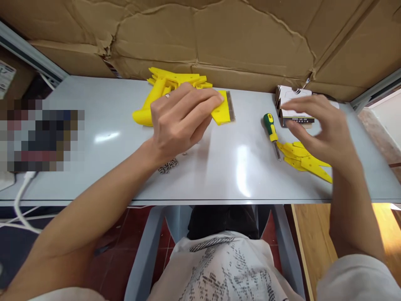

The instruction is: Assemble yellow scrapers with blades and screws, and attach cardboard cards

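Note:
My left hand (181,119) is closed round a yellow scraper (222,112), whose flat metal blade points right; its handle is hidden under my fingers. Behind that hand lies a pile of yellow plastic handles (156,94). Below the wrist sits a small heap of metal nuts (168,166). My right hand (326,129), thumb and fingers apart, is over the right side of the table, in front of small white-and-black boxes (296,94). Near it are a green-and-yellow screwdriver (271,129) and several flat yellow plastic pieces (302,158), partly covered by the hand.
Creased cardboard (232,37) stands along the back of the pale table (194,188). At the left is a blurred-out object (46,140) with a white cable (20,205). Metal frame posts (34,54) bound the sides.

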A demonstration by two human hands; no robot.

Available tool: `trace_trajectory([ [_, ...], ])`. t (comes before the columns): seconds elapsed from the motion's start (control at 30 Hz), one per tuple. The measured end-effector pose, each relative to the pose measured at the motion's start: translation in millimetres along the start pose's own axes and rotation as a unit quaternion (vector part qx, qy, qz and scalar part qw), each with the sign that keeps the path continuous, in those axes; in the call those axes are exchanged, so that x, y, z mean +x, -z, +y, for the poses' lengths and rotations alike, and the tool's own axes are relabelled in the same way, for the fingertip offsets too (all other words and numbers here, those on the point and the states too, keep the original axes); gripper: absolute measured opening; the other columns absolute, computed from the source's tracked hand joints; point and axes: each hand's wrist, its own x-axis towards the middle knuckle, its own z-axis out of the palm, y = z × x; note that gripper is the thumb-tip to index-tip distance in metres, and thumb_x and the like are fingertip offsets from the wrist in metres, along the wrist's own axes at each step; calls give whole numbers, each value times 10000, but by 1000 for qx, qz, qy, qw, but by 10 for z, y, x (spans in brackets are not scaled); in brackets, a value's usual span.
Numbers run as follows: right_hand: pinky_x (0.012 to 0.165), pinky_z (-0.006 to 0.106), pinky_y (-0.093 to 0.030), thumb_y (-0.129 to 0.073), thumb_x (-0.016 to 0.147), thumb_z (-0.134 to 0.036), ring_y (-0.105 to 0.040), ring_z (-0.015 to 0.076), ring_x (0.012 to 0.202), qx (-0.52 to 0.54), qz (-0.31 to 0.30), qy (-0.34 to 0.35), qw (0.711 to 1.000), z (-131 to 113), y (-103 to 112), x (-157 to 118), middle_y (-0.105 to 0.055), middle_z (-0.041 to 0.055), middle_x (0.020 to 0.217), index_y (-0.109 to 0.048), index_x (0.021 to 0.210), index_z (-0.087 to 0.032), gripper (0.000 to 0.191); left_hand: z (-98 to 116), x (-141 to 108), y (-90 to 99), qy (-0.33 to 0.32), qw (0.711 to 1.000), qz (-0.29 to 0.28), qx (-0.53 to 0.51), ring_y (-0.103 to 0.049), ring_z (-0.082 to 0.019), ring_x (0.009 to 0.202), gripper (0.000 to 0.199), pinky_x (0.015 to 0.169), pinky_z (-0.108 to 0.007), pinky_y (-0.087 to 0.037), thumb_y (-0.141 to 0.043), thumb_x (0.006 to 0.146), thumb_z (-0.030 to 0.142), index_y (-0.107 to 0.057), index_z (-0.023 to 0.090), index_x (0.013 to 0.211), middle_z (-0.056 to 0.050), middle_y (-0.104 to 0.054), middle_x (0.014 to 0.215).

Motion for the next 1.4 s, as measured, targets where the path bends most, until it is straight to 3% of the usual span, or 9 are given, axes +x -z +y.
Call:
trace_trajectory([
  [0.1, 1261, 661, -435, -684, 1013, -475, -552, 368, 1507, -62, -106, -22, 992, 135, 301, -504, -617, 58, 1572, -601, 1566, -403, 564, -55, 21, 15, 13, 1000, -9, -7, -745, -274, 1240, 340, 1002, -536, -631, -363, 1186, 318, -620, 217, 1384, -87, -746, 1292],
  [0.23, 1348, 664, -355, -610, 1051, -476, -329, 367, 1676, -83, -174, -26, 981, 385, 221, -1057, -262, -35, 1825, -440, 1668, -513, 641, -109, 8, -40, 27, 999, -29, 1, -746, -277, 1227, 416, 1026, -578, -618, -312, 1191, 396, -629, 172, 1343, -86, -737, 1249],
  [0.4, 1322, 682, -411, -635, 1042, -320, -482, 355, 1593, -49, -156, 31, 986, 629, 22, -1172, -456, 41, 1736, -584, 1591, -430, 562, -93, -20, -73, 28, 1000, 10, 3, -730, -257, 1190, 318, 1034, -508, -594, -460, 1152, 341, -655, 216, 1370, -107, -772, 1267],
  [0.73, 1320, 594, -413, -753, 901, -291, -577, 348, 1516, -63, -115, 116, 985, 920, 225, -1085, -582, 65, 1633, -717, 1431, -402, 542, -151, 102, 6, -45, 986, 69, 146, -684, -201, 899, 324, 719, -359, -497, -497, 1078, 187, -696, 248, 1325, -45, -818, 1119],
  [0.87, 930, 498, -612, -753, 866, -188, -728, 316, 1207, -110, 9, 208, 972, 370, -44, -649, -782, 117, 1307, -778, 1192, -315, 351, -225, 199, 131, -41, 977, 83, 193, -654, -178, 898, 244, 716, -329, -475, -560, 1069, 204, -698, 209, 1270, -39, -805, 1068],
  [0.97, 923, 482, -618, -700, 925, -213, -702, 317, 1155, -77, -23, 255, 964, -417, -474, -297, -751, 181, 1242, -699, 1198, -146, 281, -333, 216, 186, -18, 972, 89, 218, -624, -149, 875, 143, 732, -305, -461, -606, 1077, 250, -699, 202, 1174, -13, -794, 1026],
  [1.1, 909, 452, -552, -462, 1122, -363, -634, 313, 1199, -84, -166, 268, 945, -1221, -1143, 96, -621, 228, 1450, -523, 1491, -198, 408, -464, 161, 179, 10, 964, 79, 255, -572, -150, 845, 190, 718, -319, -422, -535, 1139, 345, -674, 218, 1124, 8, -759, 970],
  [1.23, 933, 486, -498, -282, 1156, -510, -562, 353, 1261, -97, -224, 288, 926, -1504, -1610, 422, -575, 236, 1431, -528, 1456, -194, 500, -523, 107, 157, 14, 960, 60, 275, -533, -135, 867, 208, 742, -308, -406, -514, 1153, 366, -652, 211, 1135, 20, -737, 990],
  [1.4, 742, 409, -473, -215, 1058, -776, -612, 322, 1022, -130, -298, 247, 913, -1638, -1894, 737, -538, 250, 1448, -449, 1527, -254, 740, -560, 89, 168, 28, 962, 40, 270, -528, -145, 903, 174, 760, -312, -384, -542, 1133, 339, -656, 210, 1161, 12, -744, 1031],
])
